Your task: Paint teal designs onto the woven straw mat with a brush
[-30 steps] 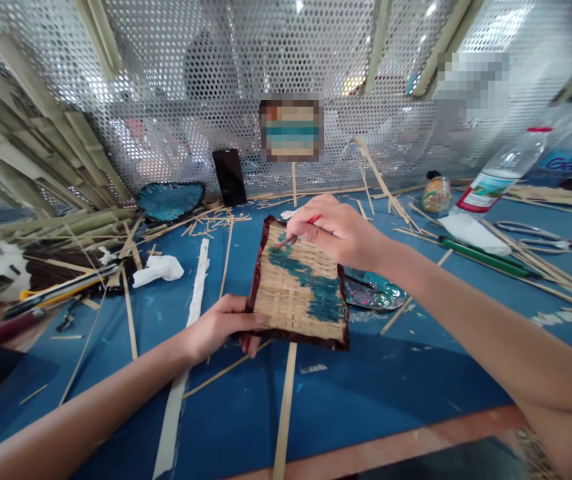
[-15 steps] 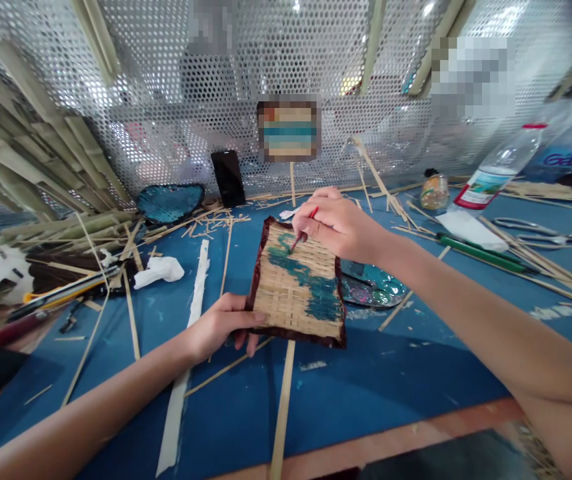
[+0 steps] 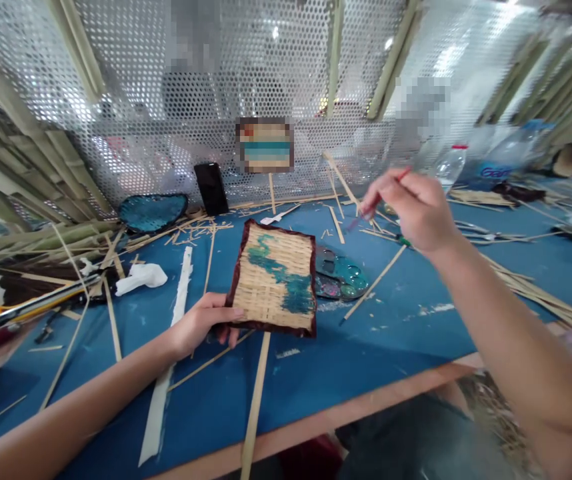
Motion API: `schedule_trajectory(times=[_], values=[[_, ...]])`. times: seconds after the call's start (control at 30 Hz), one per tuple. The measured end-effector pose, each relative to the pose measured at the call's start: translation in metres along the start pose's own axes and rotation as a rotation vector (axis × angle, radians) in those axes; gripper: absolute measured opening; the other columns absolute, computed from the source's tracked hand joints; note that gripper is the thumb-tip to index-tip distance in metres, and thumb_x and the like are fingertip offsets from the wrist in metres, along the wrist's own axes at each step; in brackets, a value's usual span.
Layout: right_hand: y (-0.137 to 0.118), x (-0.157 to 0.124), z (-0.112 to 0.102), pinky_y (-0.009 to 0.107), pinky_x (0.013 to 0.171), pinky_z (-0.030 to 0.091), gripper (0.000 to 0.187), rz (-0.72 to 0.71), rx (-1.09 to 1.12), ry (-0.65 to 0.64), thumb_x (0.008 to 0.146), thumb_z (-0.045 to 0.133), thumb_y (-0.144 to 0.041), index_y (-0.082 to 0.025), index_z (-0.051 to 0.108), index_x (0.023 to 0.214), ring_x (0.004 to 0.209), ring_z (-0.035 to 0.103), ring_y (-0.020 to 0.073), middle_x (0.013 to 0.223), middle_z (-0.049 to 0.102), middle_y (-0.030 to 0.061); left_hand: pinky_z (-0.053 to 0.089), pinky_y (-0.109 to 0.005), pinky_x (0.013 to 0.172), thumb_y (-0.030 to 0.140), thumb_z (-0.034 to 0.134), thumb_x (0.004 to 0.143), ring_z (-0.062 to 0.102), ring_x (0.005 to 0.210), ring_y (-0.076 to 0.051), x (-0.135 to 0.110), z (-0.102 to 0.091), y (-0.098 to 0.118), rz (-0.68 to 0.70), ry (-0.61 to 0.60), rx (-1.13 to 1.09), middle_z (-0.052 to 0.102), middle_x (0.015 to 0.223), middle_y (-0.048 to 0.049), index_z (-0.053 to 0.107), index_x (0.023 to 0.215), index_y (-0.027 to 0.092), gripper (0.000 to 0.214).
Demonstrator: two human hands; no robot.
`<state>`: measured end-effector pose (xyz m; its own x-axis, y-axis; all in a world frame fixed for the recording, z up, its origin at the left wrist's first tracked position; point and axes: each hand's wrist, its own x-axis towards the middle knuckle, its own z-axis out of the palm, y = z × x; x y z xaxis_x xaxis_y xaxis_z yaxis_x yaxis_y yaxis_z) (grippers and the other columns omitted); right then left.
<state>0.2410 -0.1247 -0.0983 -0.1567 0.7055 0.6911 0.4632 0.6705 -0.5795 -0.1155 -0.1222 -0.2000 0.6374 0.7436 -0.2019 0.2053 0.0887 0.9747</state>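
We see the left hand (image 3: 200,327) holding the mat (image 3: 273,280) at its near left corner, the grip clamped on the dark edge with the thumb on top. The mat is tilted up over the blue tabletop (image 3: 366,353), and teal paint streaks its woven face. The right hand (image 3: 419,210) is raised well apart from the mat, its grip closed on a red brush (image 3: 369,208). A palette (image 3: 343,280) lies just beside the mat's right edge. A phone (image 3: 211,188) leans on the mesh (image 3: 131,100) behind.
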Motion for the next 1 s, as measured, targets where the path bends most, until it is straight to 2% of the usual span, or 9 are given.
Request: schedule_trajectory(times=[0.07, 0.13, 0.2, 0.3, 0.6, 0.7, 0.83, 0.9, 1.0], values=[[0.022, -0.032, -0.015, 0.032, 0.066, 0.047, 0.036, 0.180, -0.070, -0.039, 0.096, 0.047, -0.041, -0.018, 0.061, 0.072, 0.063, 0.058, 0.0140, 0.071, 0.061, 0.0032, 0.036, -0.021, 0.043, 0.038, 0.061, 0.079, 0.049, 0.041, -0.010, 0.000, 0.000, -0.001, 0.003, 0.007, 0.011, 0.065, 0.048, -0.0042, 0.061, 0.059, 0.014, 0.031], [0.041, -0.062, -0.021, 0.035, 0.072, 0.047, 0.037, 0.296, -0.224, -0.197, 0.096, 0.044, -0.043, -0.019, 0.062, 0.076, 0.070, 0.062, 0.0177, 0.074, 0.065, 0.0033, 0.037, -0.021, 0.044, 0.038, 0.061, 0.080, 0.050, 0.042, -0.010, 0.000, 0.000, -0.001, 0.012, 0.018, 0.032, 0.065, 0.049, -0.0043, 0.061, 0.058, 0.014, 0.032], [0.051, -0.082, -0.019, 0.037, 0.075, 0.047, 0.035, 0.335, -0.342, -0.304, 0.098, 0.040, -0.043, -0.021, 0.062, 0.082, 0.076, 0.064, 0.0200, 0.078, 0.068, 0.0031, 0.037, -0.021, 0.045, 0.037, 0.061, 0.081, 0.051, 0.043, -0.010, 0.001, 0.000, -0.001, 0.025, 0.021, 0.054, 0.066, 0.050, -0.0042, 0.062, 0.058, 0.014, 0.032], [0.052, -0.089, -0.011, 0.037, 0.074, 0.046, 0.034, 0.321, -0.395, -0.333, 0.099, 0.038, -0.042, -0.022, 0.061, 0.082, 0.075, 0.065, 0.0207, 0.078, 0.069, 0.0032, 0.038, -0.021, 0.046, 0.036, 0.060, 0.082, 0.051, 0.044, -0.010, 0.001, 0.001, 0.000, 0.039, 0.019, 0.069, 0.066, 0.051, -0.0043, 0.062, 0.058, 0.014, 0.032], [0.057, -0.066, 0.005, 0.036, 0.066, 0.044, 0.038, 0.256, -0.422, -0.236, 0.096, 0.044, -0.041, -0.021, 0.058, 0.067, 0.059, 0.061, 0.0192, 0.060, 0.064, 0.0027, 0.037, -0.022, 0.047, 0.037, 0.062, 0.078, 0.051, 0.044, -0.011, 0.000, 0.005, 0.004, 0.065, 0.007, 0.076, 0.066, 0.051, -0.0057, 0.062, 0.056, 0.013, 0.033], [0.037, -0.050, 0.006, 0.034, 0.064, 0.044, 0.038, 0.249, -0.422, -0.156, 0.096, 0.044, -0.044, -0.020, 0.057, 0.070, 0.058, 0.059, 0.0172, 0.059, 0.061, 0.0030, 0.036, -0.022, 0.047, 0.037, 0.061, 0.079, 0.051, 0.044, -0.011, 0.000, 0.004, 0.003, 0.068, -0.015, 0.070, 0.066, 0.051, -0.0052, 0.061, 0.058, 0.014, 0.032], [-0.013, -0.016, 0.026, 0.030, 0.060, 0.044, 0.039, 0.046, -0.196, 0.050, 0.097, 0.042, -0.048, -0.019, 0.057, 0.075, 0.059, 0.057, 0.0134, 0.068, 0.059, 0.0015, 0.036, -0.022, 0.048, 0.037, 0.061, 0.080, 0.051, 0.045, -0.011, 0.000, 0.002, 0.003, 0.062, -0.045, 0.053, 0.066, 0.052, -0.0044, 0.063, 0.060, 0.014, 0.031], [-0.034, 0.003, 0.046, 0.029, 0.063, 0.045, 0.038, -0.070, -0.089, 0.006, 0.097, 0.042, -0.048, -0.019, 0.058, 0.079, 0.064, 0.058, 0.0126, 0.075, 0.060, 0.0017, 0.036, -0.022, 0.048, 0.037, 0.061, 0.080, 0.051, 0.045, -0.011, 0.000, 0.002, 0.002, 0.063, -0.054, 0.042, 0.065, 0.052, -0.0049, 0.063, 0.057, 0.013, 0.033], [-0.045, 0.027, 0.078, 0.028, 0.070, 0.046, 0.037, -0.161, -0.031, -0.188, 0.099, 0.041, -0.044, -0.017, 0.060, 0.082, 0.071, 0.061, 0.0124, 0.078, 0.061, 0.0021, 0.037, -0.022, 0.048, 0.039, 0.062, 0.078, 0.051, 0.044, -0.011, -0.001, 0.002, 0.001, 0.063, -0.056, 0.021, 0.065, 0.051, -0.0060, 0.063, 0.054, 0.013, 0.035]])
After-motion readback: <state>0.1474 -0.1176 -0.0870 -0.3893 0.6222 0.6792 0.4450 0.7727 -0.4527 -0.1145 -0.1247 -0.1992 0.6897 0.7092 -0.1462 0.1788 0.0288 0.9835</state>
